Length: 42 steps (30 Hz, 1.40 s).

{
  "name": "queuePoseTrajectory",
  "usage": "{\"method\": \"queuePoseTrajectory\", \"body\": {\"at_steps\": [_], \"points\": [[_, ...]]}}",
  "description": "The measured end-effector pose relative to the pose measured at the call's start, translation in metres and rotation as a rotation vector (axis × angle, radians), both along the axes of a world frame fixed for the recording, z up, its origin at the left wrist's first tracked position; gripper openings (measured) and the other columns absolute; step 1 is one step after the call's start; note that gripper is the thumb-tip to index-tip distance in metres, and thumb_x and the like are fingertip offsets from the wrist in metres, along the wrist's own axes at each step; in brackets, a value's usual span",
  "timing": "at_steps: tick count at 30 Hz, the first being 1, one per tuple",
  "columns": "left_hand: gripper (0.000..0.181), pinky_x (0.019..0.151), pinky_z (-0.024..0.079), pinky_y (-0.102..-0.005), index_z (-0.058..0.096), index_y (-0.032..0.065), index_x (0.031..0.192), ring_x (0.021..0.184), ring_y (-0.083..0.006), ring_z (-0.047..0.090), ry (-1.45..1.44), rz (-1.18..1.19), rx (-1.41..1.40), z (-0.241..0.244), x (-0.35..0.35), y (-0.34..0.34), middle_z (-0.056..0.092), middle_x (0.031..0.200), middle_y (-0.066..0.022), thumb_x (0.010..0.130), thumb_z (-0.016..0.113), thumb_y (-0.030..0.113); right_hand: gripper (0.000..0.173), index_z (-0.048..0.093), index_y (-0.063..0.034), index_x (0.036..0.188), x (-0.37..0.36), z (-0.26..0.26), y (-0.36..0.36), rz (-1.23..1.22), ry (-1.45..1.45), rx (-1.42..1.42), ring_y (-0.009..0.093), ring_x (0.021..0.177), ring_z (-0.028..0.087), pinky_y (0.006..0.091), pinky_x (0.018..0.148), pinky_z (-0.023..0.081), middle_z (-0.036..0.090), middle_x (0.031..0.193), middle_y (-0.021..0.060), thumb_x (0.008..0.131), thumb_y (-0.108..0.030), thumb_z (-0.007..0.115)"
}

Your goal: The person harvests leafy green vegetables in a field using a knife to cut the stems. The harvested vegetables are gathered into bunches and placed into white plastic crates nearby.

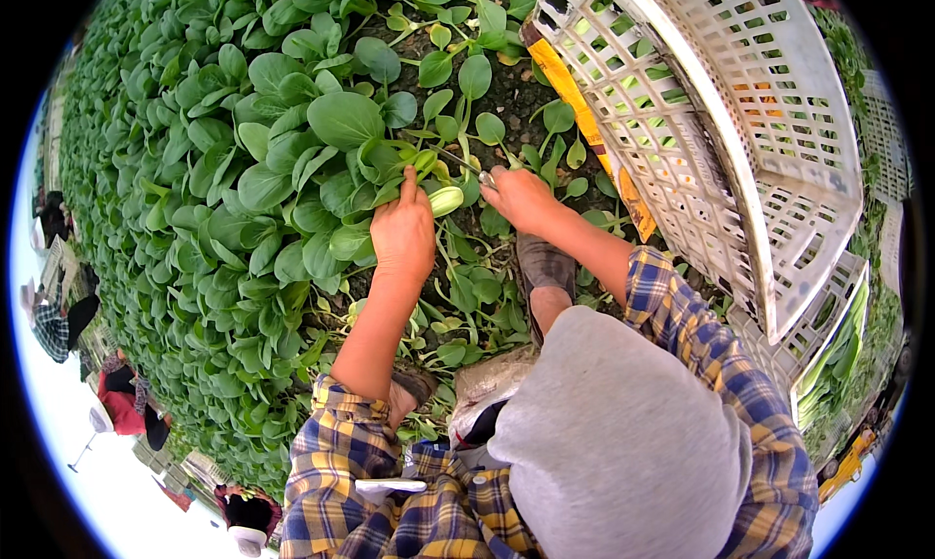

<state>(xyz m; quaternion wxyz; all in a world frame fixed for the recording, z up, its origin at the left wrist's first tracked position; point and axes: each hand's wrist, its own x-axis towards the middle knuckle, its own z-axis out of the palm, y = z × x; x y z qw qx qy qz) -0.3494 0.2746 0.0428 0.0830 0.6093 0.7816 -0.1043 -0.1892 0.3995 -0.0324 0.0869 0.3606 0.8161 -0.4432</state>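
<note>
My left hand (404, 227) is closed on pak choi (445, 201) at the edge of the dense green bed. A pale, thick stem base sticks out to the right of its fingers, while leaves hide most of the grip. My right hand (520, 197) grips a knife (460, 161) by its handle. The thin blade points up and left, close to the stems beyond my left fingers; its tip is partly lost among the leaves. Small loose-standing plants (475, 77) and yellowed leaves dot the dark soil around both hands.
At right stands a white plastic crate (800, 194), tilted, beside another crate of greens (621, 84) with a yellow printed strip (584, 124). More greens (833, 362) fill a crate behind. My shoe (544, 263) is near my right forearm. Co-workers (124, 398) crouch at far left.
</note>
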Motion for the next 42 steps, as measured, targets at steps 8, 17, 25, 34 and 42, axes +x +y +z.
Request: {"method": "queuePoseTrajectory", "body": {"at_steps": [8, 17, 25, 34, 42], "points": [[0.040, 0.085, 0.051, -0.0327, 0.062, -0.0035, 0.113, 0.082, -0.0262, 0.065, -0.094, 0.002, 0.143, -0.003, 0.004, -0.026, 0.052, 0.140, -0.0124, 0.073, 0.061, 0.002, 0.035, 0.061, 0.0019, 0.091, 0.017, 0.012, 0.004, 0.038, -0.013, -0.148, 0.042, 0.083, 0.063, 0.0483, 0.074, 0.049, 0.065, 0.083, 0.0231, 0.092, -0.033, 0.061], [0.051, 0.071, 0.053, -0.0343, 0.056, -0.0047, 0.126, 0.075, -0.0270, 0.064, -0.351, 0.204, 0.220, 0.015, 0.079, -0.033, 0.033, 0.156, -0.0062, 0.075, 0.056, -0.004, 0.032, 0.053, 0.0018, 0.088, 0.055, 0.033, -0.025, -0.298, 0.239, -0.053, 0.040, 0.065, 0.057, 0.0427, 0.061, 0.046, 0.058, 0.070, 0.0214, 0.093, -0.028, 0.064], [0.057, 0.082, 0.053, -0.0384, 0.047, -0.0089, 0.134, 0.094, -0.0351, 0.064, -0.412, 0.375, 0.100, -0.029, 0.074, -0.002, 0.023, 0.159, -0.0138, 0.077, 0.054, -0.007, 0.032, 0.051, 0.0011, 0.092, 0.056, 0.019, -0.005, -0.131, -0.002, 0.190, 0.046, 0.071, 0.060, 0.0526, 0.062, 0.047, 0.062, 0.073, 0.0251, 0.094, -0.029, 0.059], [0.062, 0.082, 0.054, -0.0395, 0.046, -0.0072, 0.136, 0.090, -0.0357, 0.065, -0.474, 0.351, 0.139, -0.053, 0.061, -0.020, 0.020, 0.160, -0.0113, 0.075, 0.056, -0.008, 0.032, 0.053, 0.0019, 0.096, 0.049, 0.012, 0.004, -0.053, -0.149, 0.174, 0.045, 0.074, 0.064, 0.0528, 0.066, 0.050, 0.064, 0.075, 0.0247, 0.094, -0.029, 0.058], [0.057, 0.093, 0.051, -0.0395, 0.050, -0.0058, 0.132, 0.119, -0.0350, 0.056, -0.619, 0.467, 0.162, -0.031, 0.066, -0.018, 0.029, 0.157, -0.0109, 0.075, 0.056, -0.011, 0.032, 0.054, 0.0001, 0.096, 0.046, -0.012, 0.015, 0.011, -0.051, 0.182, 0.041, 0.072, 0.064, 0.0494, 0.064, 0.051, 0.064, 0.077, 0.0226, 0.095, -0.032, 0.057]]}}
